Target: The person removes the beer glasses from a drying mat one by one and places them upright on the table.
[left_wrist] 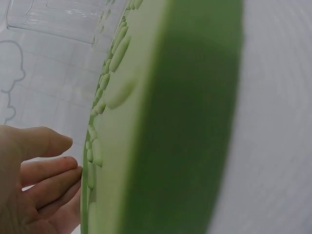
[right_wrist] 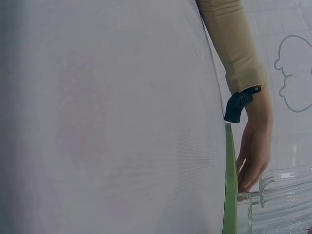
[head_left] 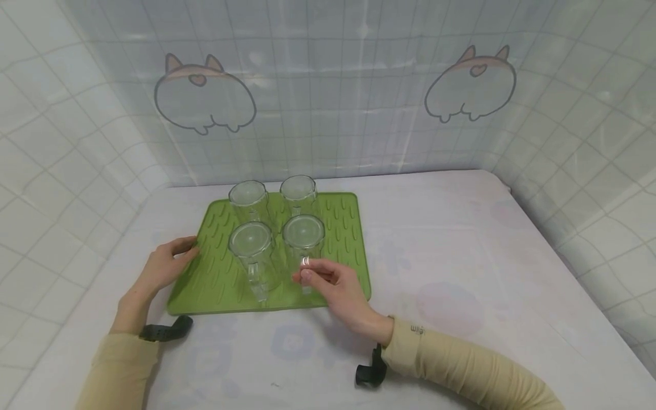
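Observation:
A green ribbed drying mat (head_left: 343,239) lies on the table with several clear glass mugs standing upside down on it. My right hand (head_left: 340,290) pinches the handle of the front right mug (head_left: 304,232) between thumb and fingers. Beside it stands the front left mug (head_left: 251,240), its handle turned toward me. Behind are the back left mug (head_left: 248,193) and the back right mug (head_left: 299,187). At the mat's left edge is my left hand (head_left: 166,263); in the left wrist view its loosely extended fingers (left_wrist: 53,187) touch that edge.
A pale printed cloth (head_left: 435,245) covers the table around the mat. Grid-patterned sheets (head_left: 338,85) with cartoon drawings enclose the back and sides. Black wrist-worn devices (head_left: 371,367) sit at both sleeve cuffs.

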`<state>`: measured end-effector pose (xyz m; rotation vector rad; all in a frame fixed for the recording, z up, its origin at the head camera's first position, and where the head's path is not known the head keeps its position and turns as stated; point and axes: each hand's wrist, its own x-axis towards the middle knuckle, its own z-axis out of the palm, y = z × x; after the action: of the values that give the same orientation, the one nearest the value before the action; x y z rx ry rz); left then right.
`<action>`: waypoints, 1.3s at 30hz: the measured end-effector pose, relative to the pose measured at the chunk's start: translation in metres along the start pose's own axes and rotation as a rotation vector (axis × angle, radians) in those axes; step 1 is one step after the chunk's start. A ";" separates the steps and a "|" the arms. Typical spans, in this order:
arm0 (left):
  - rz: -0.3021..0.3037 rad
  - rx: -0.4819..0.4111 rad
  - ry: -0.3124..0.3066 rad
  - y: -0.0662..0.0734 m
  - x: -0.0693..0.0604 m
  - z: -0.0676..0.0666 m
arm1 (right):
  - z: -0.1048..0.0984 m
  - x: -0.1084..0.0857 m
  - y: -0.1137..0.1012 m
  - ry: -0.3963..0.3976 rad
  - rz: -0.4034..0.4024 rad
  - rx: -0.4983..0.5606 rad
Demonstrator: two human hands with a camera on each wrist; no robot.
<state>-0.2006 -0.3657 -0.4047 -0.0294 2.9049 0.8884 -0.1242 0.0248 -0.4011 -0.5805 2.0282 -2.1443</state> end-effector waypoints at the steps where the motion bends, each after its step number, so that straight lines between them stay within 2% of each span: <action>1: 0.001 0.000 0.000 0.000 0.000 0.000 | 0.000 0.000 0.000 0.002 -0.002 0.002; 13: 0.019 -0.019 -0.007 0.001 0.006 -0.002 | -0.009 0.007 -0.005 0.031 -0.032 -0.007; 19: 0.027 -0.028 -0.018 0.001 0.007 0.001 | -0.017 0.008 -0.011 0.036 -0.005 0.004; 23: 0.025 -0.030 -0.018 0.002 0.006 0.001 | -0.020 0.007 -0.014 0.031 0.016 -0.005; 33: 0.009 -0.012 -0.018 0.004 0.003 -0.004 | -0.028 0.003 -0.019 0.031 -0.012 -0.051; 39: 0.014 -0.008 -0.011 0.002 0.003 -0.005 | -0.035 0.001 -0.021 0.042 0.003 -0.069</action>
<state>-0.2037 -0.3669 -0.4000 -0.0048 2.8947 0.9000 -0.1345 0.0586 -0.3814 -0.5459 2.1309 -2.1099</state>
